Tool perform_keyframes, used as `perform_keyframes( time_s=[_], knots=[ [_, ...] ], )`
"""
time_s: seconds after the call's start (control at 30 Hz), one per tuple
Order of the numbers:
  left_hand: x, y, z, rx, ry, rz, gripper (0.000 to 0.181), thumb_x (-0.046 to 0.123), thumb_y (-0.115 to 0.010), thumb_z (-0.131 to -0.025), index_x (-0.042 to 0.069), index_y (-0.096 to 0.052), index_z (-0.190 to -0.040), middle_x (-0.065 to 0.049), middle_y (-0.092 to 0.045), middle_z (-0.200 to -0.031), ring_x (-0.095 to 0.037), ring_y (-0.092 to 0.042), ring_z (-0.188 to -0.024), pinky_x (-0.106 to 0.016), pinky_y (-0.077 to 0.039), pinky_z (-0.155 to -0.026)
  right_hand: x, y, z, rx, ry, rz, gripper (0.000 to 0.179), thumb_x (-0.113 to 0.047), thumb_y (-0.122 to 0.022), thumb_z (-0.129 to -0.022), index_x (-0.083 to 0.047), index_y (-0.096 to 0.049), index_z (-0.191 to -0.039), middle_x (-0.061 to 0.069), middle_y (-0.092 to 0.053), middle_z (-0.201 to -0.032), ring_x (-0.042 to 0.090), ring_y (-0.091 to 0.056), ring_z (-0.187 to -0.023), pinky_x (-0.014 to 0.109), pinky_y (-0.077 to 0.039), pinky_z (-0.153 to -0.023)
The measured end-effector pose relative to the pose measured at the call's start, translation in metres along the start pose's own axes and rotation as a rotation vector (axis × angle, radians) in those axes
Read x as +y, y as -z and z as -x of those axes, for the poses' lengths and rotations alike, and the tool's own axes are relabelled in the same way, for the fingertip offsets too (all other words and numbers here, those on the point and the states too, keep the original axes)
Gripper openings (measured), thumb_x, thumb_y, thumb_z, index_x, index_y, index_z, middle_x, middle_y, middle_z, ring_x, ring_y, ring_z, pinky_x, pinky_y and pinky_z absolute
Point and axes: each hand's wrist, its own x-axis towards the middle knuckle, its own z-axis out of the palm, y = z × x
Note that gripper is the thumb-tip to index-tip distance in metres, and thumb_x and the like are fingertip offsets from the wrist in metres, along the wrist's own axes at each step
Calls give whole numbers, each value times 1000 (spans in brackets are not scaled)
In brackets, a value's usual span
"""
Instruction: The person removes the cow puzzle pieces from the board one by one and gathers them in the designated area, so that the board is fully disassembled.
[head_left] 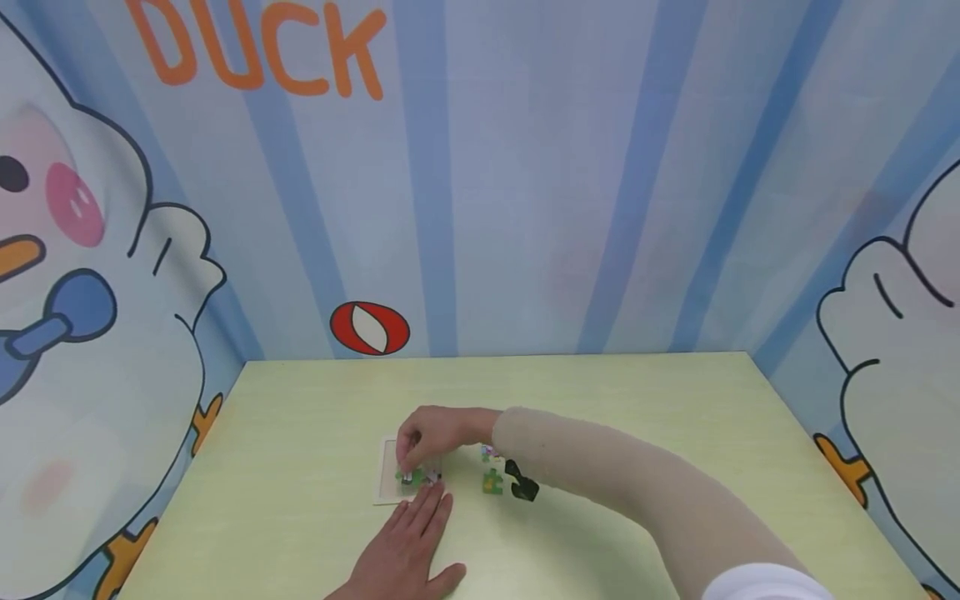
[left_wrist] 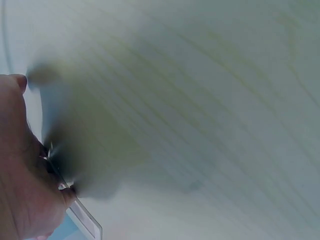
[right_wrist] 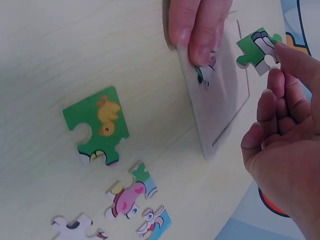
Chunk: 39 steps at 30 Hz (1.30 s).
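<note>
My right hand (head_left: 438, 429) is over the puzzle board (head_left: 386, 475), pinching a green jigsaw piece (right_wrist: 252, 50) with grey and white shapes between thumb and fingertips. In the right wrist view this piece is above the board's far side. My left hand (head_left: 408, 542) lies with straight fingers at the near right edge of the board. Its fingertips (right_wrist: 202, 52) press on another jigsaw piece (right_wrist: 206, 77) lying in the board's corner, partly hidden under them. The left wrist view mostly shows blurred tabletop, with the hand at the left and a corner of the board frame (left_wrist: 87, 220).
Right of the board lie loose jigsaw pieces: a green one with a yellow duckling (right_wrist: 97, 122), a pink one (right_wrist: 131, 197), a small red-and-blue one (right_wrist: 156, 223) and a white one (right_wrist: 75, 229). A striped wall (head_left: 510, 208) stands behind the table (head_left: 637, 400).
</note>
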Motion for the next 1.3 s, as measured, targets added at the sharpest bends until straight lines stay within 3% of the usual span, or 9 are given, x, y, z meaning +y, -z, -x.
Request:
perform_keyframes(
  time_s=[0.37, 0.53, 0.9, 1.17, 1.3],
  knots=[
    [3, 6, 0, -40, 15, 5, 89, 70, -45, -106, 1, -42, -163, -16, -35, -172, -35, -34, -159, -59, -36, -122, 3, 18, 18, 7, -10, -4, 6, -22, -80, -98, -20, -77, -93, -10, -72, -92, 6, -59, -82, 22, -50, -77],
    [0, 2, 0, -19, 7, 30, 90, 70, -46, -105, 0, -43, -162, -17, -36, -171, -38, -35, -158, -60, -35, -122, 10, 25, 31, 11, -27, -11, 5, -20, -80, -98, -18, -78, -95, -9, -72, -91, 6, -57, -80, 22, -49, -74],
    [-2, 1, -1, -60, 30, 53, 92, 72, -44, -105, 1, -39, -164, -17, -33, -173, -37, -31, -160, -61, -31, -124, 21, 33, 57, 33, -70, -39, 5, -20, -79, -99, -19, -76, -95, -8, -72, -91, 13, -60, -83, 24, -50, -74],
    [1, 3, -1, -69, 32, 40, 92, 71, -45, -105, 1, -39, -164, -17, -33, -173, -37, -31, -159, -60, -31, -124, 32, 38, 77, 42, -89, -77, 4, -16, -79, -99, -16, -76, -95, -4, -72, -90, 35, -64, -88, 50, -56, -84],
    [0, 2, -1, -69, 32, 38, 93, 72, -44, -105, 0, -39, -164, -17, -33, -173, -38, -31, -159, -60, -31, -124, 38, 38, 84, 54, -97, -76, 5, -18, -79, -99, -15, -77, -96, -4, -73, -89, 39, -67, -91, 53, -56, -86]
  ],
)
